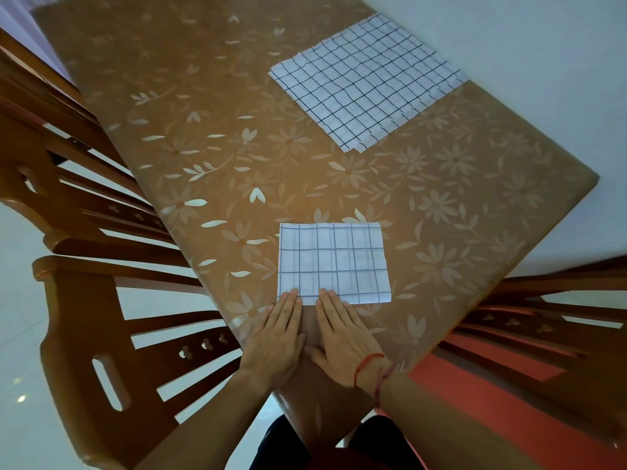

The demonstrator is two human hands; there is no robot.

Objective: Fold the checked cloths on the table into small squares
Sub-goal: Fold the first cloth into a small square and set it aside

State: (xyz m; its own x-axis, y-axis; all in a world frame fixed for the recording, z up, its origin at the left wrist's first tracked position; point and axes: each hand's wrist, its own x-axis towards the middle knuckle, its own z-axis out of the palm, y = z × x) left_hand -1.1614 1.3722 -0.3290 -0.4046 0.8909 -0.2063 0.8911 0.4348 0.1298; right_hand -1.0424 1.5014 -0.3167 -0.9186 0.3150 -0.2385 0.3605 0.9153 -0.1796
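Two checked pieces counted on the table: one folded cloth close to the near corner, and one larger cloth spread at the far right edge, seemingly several layers stacked, number not readable. Two hands laid flat side by side, left hand and right hand with fingers straight and together, fingertips pressing the folded cloth's near edge. Probably smoothing down a fold; next, likely either halving it once more from that near edge or reaching to the larger cloth for a fresh layer.
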